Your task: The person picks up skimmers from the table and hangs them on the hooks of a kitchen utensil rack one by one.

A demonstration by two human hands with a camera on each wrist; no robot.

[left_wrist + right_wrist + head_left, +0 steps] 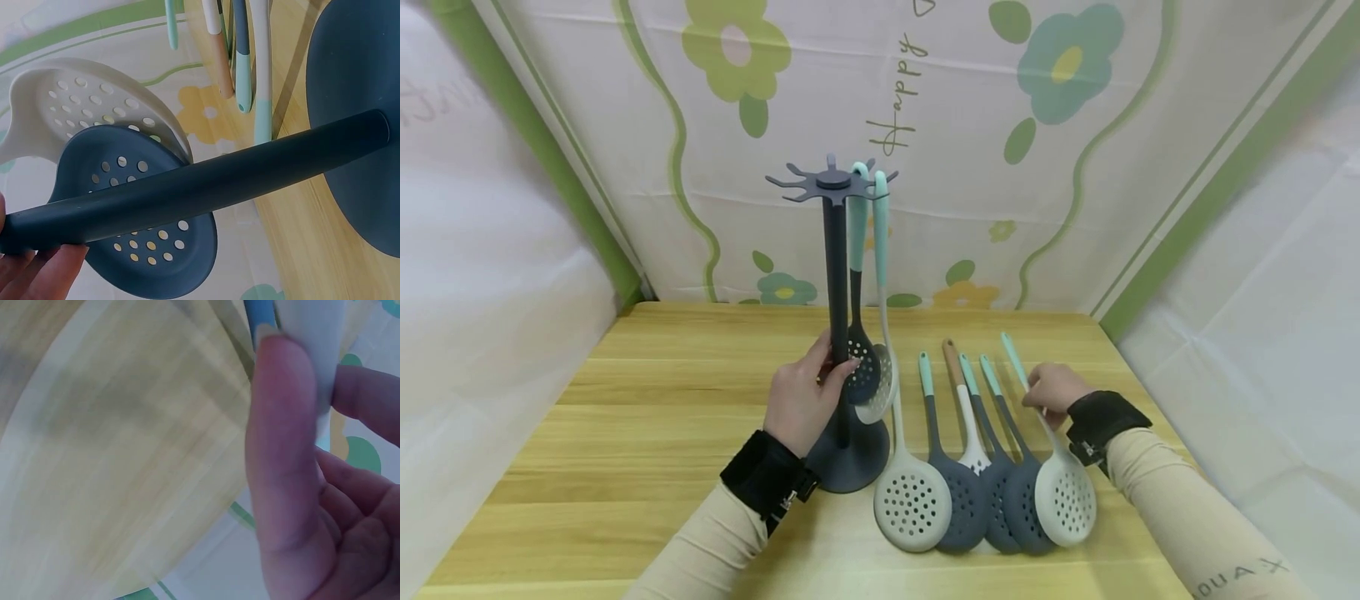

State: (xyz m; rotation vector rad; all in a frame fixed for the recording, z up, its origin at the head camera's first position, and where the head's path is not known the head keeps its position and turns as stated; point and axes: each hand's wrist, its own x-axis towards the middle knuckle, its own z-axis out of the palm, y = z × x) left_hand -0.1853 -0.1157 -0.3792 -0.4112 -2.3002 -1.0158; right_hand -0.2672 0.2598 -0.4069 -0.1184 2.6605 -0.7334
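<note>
My left hand [801,396] grips the dark post [836,275] of a utensil stand with a round base and a hooked top. From its hooks hang a dark slotted spoon [867,375] and a cream skimmer [886,312], both with mint handles; in the left wrist view their pierced heads overlap behind the post. At the right end of a row of utensils, my right hand [1054,392] pinches another cream skimmer [1066,504] by its stem, below the mint grip. The right wrist view shows the thumb along the pale stem [309,344], with fingers on the other side.
Several perforated turners and skimmers lie side by side on the wooden table [647,433], including a white one with a brown handle [953,362] and a cream skimmer [912,504] nearest the stand base [850,467]. A flowered cloth [925,100] hangs behind the table.
</note>
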